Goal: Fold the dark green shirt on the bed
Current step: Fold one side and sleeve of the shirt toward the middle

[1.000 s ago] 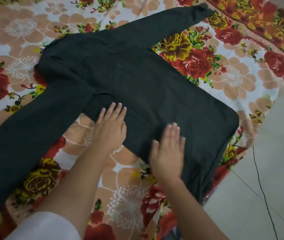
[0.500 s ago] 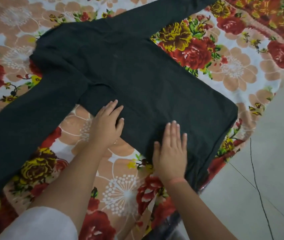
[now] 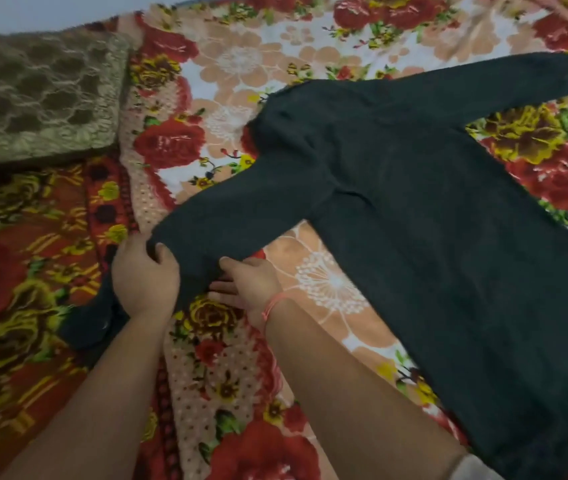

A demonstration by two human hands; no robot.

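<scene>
The dark green shirt [image 3: 424, 209] lies spread flat on the floral bed cover [image 3: 234, 64], body running to the lower right, one sleeve stretching to the top right. Its near sleeve [image 3: 234, 216] reaches left toward me. My left hand [image 3: 144, 275] grips that sleeve where it bends, thumb over the cloth. The sleeve's cuff end [image 3: 92, 323] hangs down dark below that hand. My right hand [image 3: 247, 285], with a pink thread at the wrist, holds the sleeve's lower edge, thumb on top and fingers under it.
A brown patterned cushion [image 3: 33, 95] lies at the upper left on the bed. The floral cover fills the left and lower view. A pale wall strip shows at the top left.
Both hands left the shirt's body and moved left onto the near sleeve, taking hold of it. The view swung left, bringing the cushion in and the floor out of sight.
</scene>
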